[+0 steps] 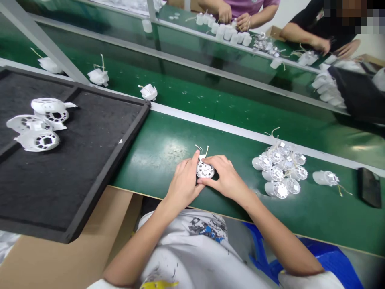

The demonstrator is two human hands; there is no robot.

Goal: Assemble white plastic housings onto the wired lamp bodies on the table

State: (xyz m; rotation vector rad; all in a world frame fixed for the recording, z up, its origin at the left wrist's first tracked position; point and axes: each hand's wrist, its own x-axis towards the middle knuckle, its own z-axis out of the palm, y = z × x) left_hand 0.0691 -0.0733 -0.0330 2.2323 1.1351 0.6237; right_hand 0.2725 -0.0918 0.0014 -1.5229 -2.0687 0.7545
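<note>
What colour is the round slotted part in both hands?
The round slotted part is white; head view shows it.

This is a factory assembly workshop, shown by the long green-topped workbench (pixel 162 138), the clustered white cylindrical plastic parts with thin wires (pixel 272 174), the large black rectangular tray (pixel 90 136) and a purple-shirted co-worker (pixel 246 6) opposite.

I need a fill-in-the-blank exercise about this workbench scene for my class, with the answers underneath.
1. The part held by the left hand and the right hand is ____ in colour.
2. The colour of the tabletop beneath them is ____.
3. The black tray lies to the ____ of both hands.
4. The phone-like object lies to the ____ of the clustered pieces.

Missing words: white; green; left; right.
</note>
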